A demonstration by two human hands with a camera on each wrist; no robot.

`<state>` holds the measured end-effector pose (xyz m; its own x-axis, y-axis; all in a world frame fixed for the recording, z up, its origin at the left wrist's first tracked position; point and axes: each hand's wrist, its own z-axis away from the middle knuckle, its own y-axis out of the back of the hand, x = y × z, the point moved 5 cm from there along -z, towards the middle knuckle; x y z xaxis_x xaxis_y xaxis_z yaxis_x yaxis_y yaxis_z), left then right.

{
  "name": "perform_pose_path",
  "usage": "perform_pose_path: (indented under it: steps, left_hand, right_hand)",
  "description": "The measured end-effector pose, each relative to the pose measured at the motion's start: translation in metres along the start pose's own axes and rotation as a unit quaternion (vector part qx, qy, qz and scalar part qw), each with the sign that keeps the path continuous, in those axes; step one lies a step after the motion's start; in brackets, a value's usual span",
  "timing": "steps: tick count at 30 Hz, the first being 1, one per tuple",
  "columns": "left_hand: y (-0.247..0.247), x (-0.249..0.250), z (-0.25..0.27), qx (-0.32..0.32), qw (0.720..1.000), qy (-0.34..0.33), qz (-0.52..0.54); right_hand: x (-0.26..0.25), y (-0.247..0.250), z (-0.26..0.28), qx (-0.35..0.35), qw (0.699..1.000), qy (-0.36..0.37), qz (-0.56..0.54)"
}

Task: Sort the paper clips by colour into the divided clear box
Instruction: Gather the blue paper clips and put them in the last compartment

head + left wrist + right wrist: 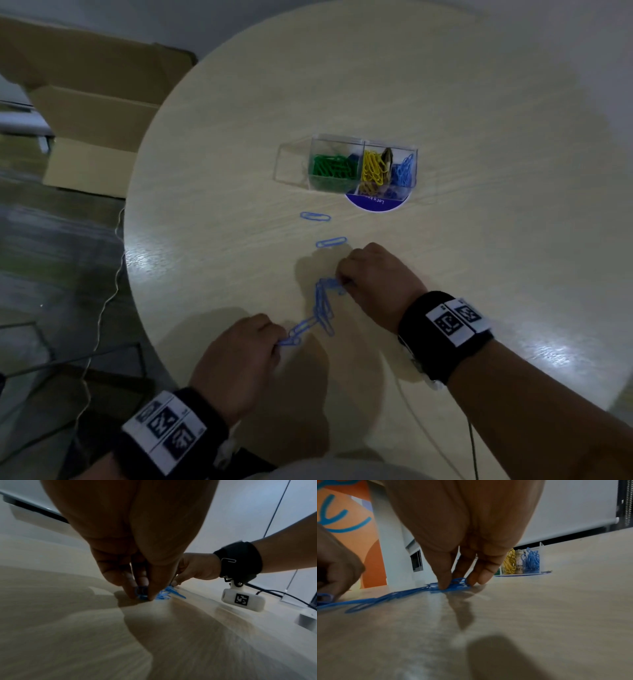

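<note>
A tangle of linked blue paper clips [322, 310] lies on the round table between my hands. My left hand [275, 342] pinches the near end of the tangle [141, 593] with thumb and fingers. My right hand [342, 282] pinches the far end of the tangle [452, 585] against the table. Two loose blue clips [315, 216] [331, 242] lie beyond my hands. The divided clear box [363, 142] stands further back; green clips [330, 166], yellow clips [372, 167] and blue clips [404, 171] fill separate compartments.
The box sits partly on a round blue sticker [376, 205]. Its clear lid [291, 164] hangs open to the left. A cardboard box [92, 113] stands on the floor beyond the table's left edge. Thin cables [428, 435] cross the near table edge.
</note>
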<state>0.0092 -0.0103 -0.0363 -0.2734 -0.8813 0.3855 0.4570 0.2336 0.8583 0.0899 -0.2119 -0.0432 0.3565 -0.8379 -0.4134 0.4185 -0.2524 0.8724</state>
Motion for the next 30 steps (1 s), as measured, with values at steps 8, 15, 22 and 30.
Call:
perform_pose_path:
  steps: [8,15,22,30]
  left_hand:
    - [0.018,0.000,-0.039,0.026,0.998,0.054,-0.024]
    - [0.043,-0.001,-0.080,0.052,0.995,0.075,0.040]
    - [0.088,0.036,-0.152,0.131,0.965,0.054,0.222]
    - [0.105,0.101,-0.235,0.164,0.950,0.030,0.264]
  right_hand:
    - [0.014,0.011,0.017,0.008,0.997,-0.081,0.014]
    - [0.012,-0.003,0.025,0.030,0.996,-0.056,0.063]
    - [0.028,0.002,0.039,0.043,0.988,-0.146,-0.030]
    - [0.068,0.054,0.064,0.177,0.948,-0.226,-0.137]
